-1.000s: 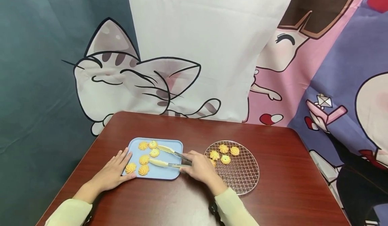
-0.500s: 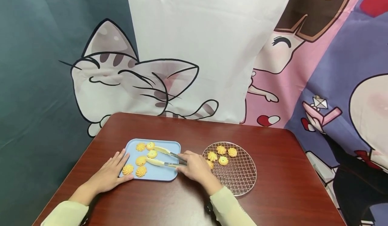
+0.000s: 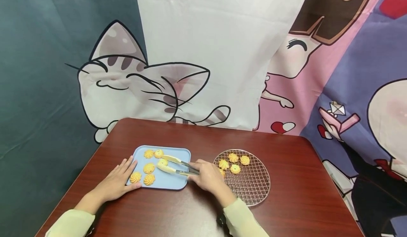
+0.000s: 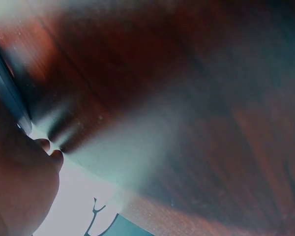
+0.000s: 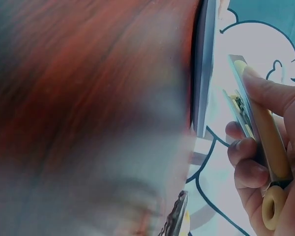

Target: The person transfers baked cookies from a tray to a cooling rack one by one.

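A light blue tray (image 3: 178, 151) lies on the brown table (image 3: 286, 201) with several yellow swirl cookies (image 3: 148, 179) on it. My left hand (image 3: 118, 181) rests flat at the tray's left edge, fingers straight. In my right hand (image 3: 208, 175) I grip yellow-tipped tongs (image 3: 178, 167), and their tips close on a cookie (image 3: 163, 162) in the tray's middle. The right wrist view shows my fingers (image 5: 250, 167) wrapped round the tongs (image 5: 265, 142) beside the tray's edge (image 5: 205, 69). To the right sits a round wire rack (image 3: 251, 187) with several cookies (image 3: 234, 169) on it.
A cartoon cloth backdrop (image 3: 203, 53) hangs close behind the table. The table's rounded front and right edges lie near the rack. The left wrist view is a blur of table top (image 4: 187, 98) and part of my hand (image 4: 19, 196).
The tongs have narrowed and their tips now close on a cookie in the middle of the tray. My left hand has stayed at the tray's edge.
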Action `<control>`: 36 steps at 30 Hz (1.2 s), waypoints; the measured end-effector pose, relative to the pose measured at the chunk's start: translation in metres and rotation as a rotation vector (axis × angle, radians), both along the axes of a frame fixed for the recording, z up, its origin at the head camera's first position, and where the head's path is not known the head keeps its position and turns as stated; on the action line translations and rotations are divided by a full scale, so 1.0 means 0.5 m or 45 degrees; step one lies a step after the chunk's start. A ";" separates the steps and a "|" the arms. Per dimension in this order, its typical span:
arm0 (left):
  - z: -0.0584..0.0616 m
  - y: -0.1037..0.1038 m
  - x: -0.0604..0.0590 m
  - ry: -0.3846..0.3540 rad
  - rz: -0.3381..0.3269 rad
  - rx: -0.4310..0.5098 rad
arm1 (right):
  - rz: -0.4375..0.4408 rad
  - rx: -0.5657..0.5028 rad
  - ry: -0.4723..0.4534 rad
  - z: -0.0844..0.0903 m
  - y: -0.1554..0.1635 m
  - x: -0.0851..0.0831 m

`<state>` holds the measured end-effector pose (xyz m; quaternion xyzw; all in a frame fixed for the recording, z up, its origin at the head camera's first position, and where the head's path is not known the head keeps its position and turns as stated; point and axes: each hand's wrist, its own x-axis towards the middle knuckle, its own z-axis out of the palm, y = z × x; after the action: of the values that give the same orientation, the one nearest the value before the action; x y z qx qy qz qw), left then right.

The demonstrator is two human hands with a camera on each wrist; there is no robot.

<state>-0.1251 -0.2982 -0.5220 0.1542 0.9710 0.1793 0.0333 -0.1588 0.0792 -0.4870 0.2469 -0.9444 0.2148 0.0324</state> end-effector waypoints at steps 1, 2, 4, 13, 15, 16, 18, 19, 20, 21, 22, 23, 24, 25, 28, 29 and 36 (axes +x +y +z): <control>0.000 0.000 0.000 -0.001 0.000 0.002 | -0.003 -0.003 -0.001 0.000 0.003 0.002; -0.001 -0.001 0.000 -0.002 0.000 0.003 | -0.007 -0.002 0.001 0.000 0.005 0.004; -0.002 -0.001 0.001 -0.004 0.001 0.006 | -0.011 0.001 0.011 -0.001 0.009 0.007; -0.002 -0.001 0.000 -0.005 0.002 0.012 | -0.021 0.023 0.008 -0.004 0.017 0.008; -0.003 -0.001 0.000 -0.005 0.002 0.012 | -0.025 0.018 0.004 -0.004 0.018 0.009; -0.004 -0.001 0.001 -0.005 0.002 0.013 | -0.025 0.013 0.005 -0.004 0.018 0.010; -0.003 -0.001 0.001 -0.003 0.002 0.013 | -0.023 0.006 0.017 -0.003 0.021 0.013; -0.003 -0.001 0.001 -0.002 0.002 0.014 | -0.021 0.000 0.021 -0.002 0.022 0.013; -0.002 -0.001 0.001 0.000 0.003 0.016 | -0.019 -0.006 0.027 -0.001 0.024 0.014; -0.002 0.000 0.002 0.001 0.003 0.017 | -0.017 -0.010 0.033 0.000 0.027 0.015; -0.001 0.000 0.002 0.003 0.003 0.017 | -0.013 -0.017 0.038 0.002 0.029 0.017; 0.000 0.000 0.002 0.007 0.003 0.016 | -0.010 -0.022 0.046 0.004 0.033 0.019; 0.000 0.000 0.002 0.010 0.002 0.016 | -0.007 -0.032 0.049 0.006 0.036 0.020; 0.000 0.000 0.002 0.011 0.002 0.015 | -0.006 -0.036 0.059 0.007 0.040 0.022; -0.001 0.000 0.003 0.011 0.001 0.013 | 0.002 -0.051 0.094 0.013 0.053 0.030; -0.002 0.000 0.003 0.012 0.001 0.011 | 0.006 -0.056 0.109 0.014 0.058 0.032; -0.003 -0.001 0.002 0.014 0.002 0.011 | 0.012 -0.086 0.185 0.019 0.093 0.052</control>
<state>-0.1242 -0.2984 -0.5235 0.1547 0.9705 0.1828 0.0273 -0.1326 0.1259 -0.4777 0.2649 -0.9306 0.2280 0.1083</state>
